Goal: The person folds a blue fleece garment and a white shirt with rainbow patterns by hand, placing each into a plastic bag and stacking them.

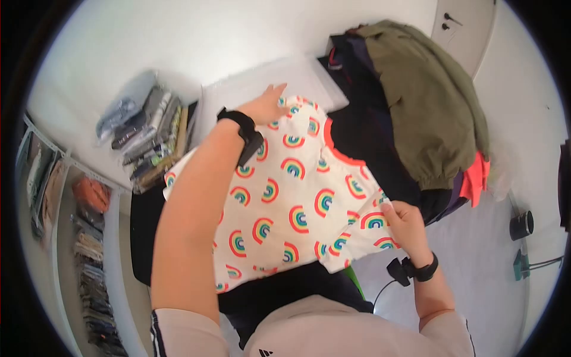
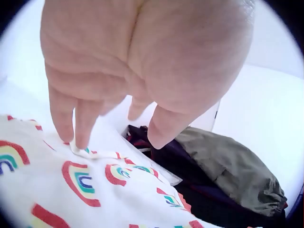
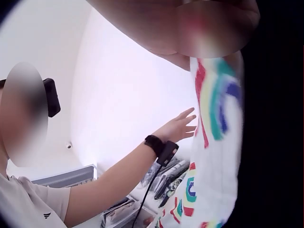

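R grip [image 1: 409, 229] pinches wht, creased fabric tee [image 1: 282, 193], rainbow-arc print.

- Olive jacket [image 1: 419, 107] heaped on dark clothes [image 1: 370, 140]
- Bagged garments [image 1: 157, 131] stacked by the wall [image 1: 196, 35] (clear plastic)
- Shelf unit [image 1: 121, 232] at left, orange bundle [image 1: 91, 195] in one compartment
- Door [image 1: 473, 35], black handle [image 1: 452, 19], upper right

The rainbow-print T-shirt [image 1: 278, 202] is showing soft, matt cloth, while the olive jacket [image 1: 413, 104] at far right is showing creased, matt fabric. Glossy clear plastic is wrapping the folded garments [image 1: 150, 128] at far left.
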`<state>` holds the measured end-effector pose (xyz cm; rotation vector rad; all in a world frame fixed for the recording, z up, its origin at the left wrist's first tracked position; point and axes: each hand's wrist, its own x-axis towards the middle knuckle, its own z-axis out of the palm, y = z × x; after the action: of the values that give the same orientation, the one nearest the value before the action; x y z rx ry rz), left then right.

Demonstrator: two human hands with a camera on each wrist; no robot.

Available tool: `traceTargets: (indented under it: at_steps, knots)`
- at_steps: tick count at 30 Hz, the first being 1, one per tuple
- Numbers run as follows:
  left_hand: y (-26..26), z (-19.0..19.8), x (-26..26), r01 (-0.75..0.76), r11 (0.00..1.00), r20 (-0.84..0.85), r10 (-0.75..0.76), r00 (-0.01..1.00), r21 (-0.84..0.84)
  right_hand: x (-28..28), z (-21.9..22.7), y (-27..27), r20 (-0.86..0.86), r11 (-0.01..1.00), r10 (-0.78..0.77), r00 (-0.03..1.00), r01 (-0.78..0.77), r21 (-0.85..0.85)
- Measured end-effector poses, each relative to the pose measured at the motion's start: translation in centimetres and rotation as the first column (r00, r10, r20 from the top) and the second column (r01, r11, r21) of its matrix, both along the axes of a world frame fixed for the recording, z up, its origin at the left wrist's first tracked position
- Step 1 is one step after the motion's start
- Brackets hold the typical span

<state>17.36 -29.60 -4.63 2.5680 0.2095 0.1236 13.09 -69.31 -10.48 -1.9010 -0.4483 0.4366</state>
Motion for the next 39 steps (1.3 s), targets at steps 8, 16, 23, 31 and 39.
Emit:
traceTargets:
  at_steps: [8, 16, 23, 31, 39]
  knots:
    - [9.0, 3.2, -13.5, -0.116, 0.992, -0.187, 0.121, 0.975, 0.040, 1.2, -3.2, -2.0, 0.022, 0.997, 0.071, 0.997, -0.071, -0.024]
    - [5.1, 1.1, -33.6, -0.406, 0.897, -0.044, 0.404, 0.914, -0.175, 0.0, -5.9, -2.4, -0.159, 0.954, 0.161, 0.974, -0.112, 0.277]
    - [-6.2, -6.3, -44.0, -0.696, 0.580, -0.151, 0.712, 0.685, -0.422, -1.4, -7.4, -2.4, -0.294, 0.951, 0.266, 0.918, -0.199, 0.238]
    - [-12.4, -11.0, -41.6, -0.394, 0.375, 0.021, 0.746, 0.666, -0.839, -1.9, -3.8, -2.6, -0.323, 0.845, 0.239, 0.916, -0.032, 0.534]
    - [-14.2, -7.7, -43.3, -0.274, 0.145, -0.038, 0.823, 0.567, -0.951, -2.3, -2.2, -2.2, -0.301, 0.823, 0.263, 0.917, -0.050, 0.566]
